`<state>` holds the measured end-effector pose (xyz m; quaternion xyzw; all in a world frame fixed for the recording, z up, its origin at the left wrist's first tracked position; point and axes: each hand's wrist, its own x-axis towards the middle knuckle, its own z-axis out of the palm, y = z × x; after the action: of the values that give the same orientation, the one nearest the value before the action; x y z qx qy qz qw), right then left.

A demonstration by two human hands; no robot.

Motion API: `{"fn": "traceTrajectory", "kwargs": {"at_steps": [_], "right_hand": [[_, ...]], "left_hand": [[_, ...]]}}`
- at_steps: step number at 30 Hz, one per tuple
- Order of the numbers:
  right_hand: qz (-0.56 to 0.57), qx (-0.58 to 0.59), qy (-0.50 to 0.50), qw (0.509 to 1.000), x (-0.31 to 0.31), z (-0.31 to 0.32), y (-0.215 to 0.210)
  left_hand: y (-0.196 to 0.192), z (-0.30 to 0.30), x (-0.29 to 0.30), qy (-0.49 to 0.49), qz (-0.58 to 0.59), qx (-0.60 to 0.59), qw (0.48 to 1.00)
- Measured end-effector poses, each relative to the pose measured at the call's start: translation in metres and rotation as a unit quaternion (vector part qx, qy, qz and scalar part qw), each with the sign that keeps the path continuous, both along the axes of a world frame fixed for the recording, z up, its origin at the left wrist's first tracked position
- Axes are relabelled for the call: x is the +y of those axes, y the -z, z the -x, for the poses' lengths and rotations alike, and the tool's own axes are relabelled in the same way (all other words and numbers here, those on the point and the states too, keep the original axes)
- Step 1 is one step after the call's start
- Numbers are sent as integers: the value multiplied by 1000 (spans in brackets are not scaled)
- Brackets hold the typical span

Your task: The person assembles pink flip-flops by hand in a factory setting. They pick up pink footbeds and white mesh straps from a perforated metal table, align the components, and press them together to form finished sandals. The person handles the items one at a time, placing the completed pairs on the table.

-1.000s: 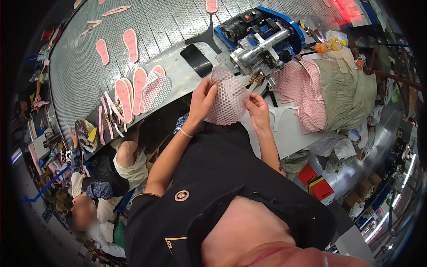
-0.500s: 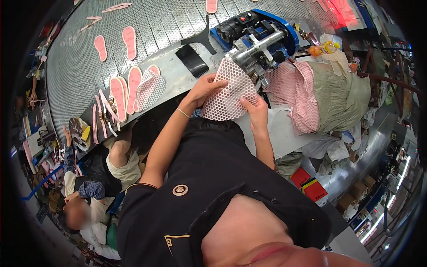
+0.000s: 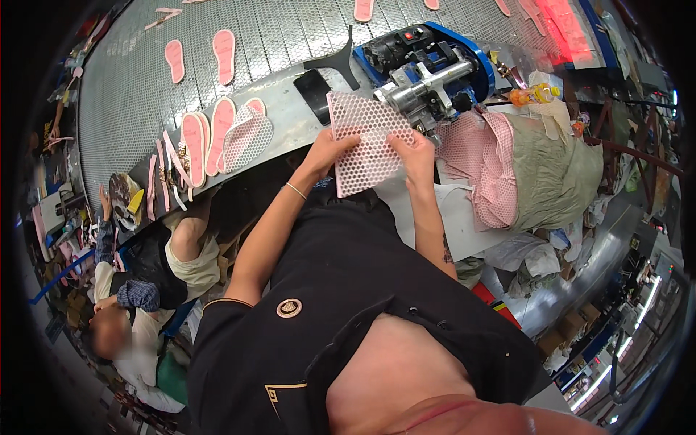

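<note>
Both hands point(image 3: 330, 148), mesh sheet point(image 3: 366, 141) seemingly flatter now.

Pink honeycomb-patterned mesh sheet point(image 3: 366, 141)

Pink mesh sheet point(image 3: 366, 148) now flatter, squarer between both hands, higher toward the machine point(image 3: 428, 69).

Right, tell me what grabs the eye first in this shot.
First, the pink honeycomb mesh sheet at centre, held by the left hand and right hand. Just behind it sits a blue machine with a metal cylinder. To the left, pink sole-shaped cutouts lie on the perforated metal table, with a seated person below.
</note>
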<state>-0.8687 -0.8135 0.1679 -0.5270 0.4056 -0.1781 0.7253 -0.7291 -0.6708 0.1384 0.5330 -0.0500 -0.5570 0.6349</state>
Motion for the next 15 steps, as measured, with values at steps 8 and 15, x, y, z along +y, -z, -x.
{"fn": "traceTrajectory", "kwargs": {"at_steps": [8,15], "right_hand": [[52,24,13,998,-9,-9,-3],[158,62,51,984,-2,-10,-13]], "left_hand": [[8,27,-2,-106,6,30,994],[-9,37,-19,-169,45,66,982]]}}
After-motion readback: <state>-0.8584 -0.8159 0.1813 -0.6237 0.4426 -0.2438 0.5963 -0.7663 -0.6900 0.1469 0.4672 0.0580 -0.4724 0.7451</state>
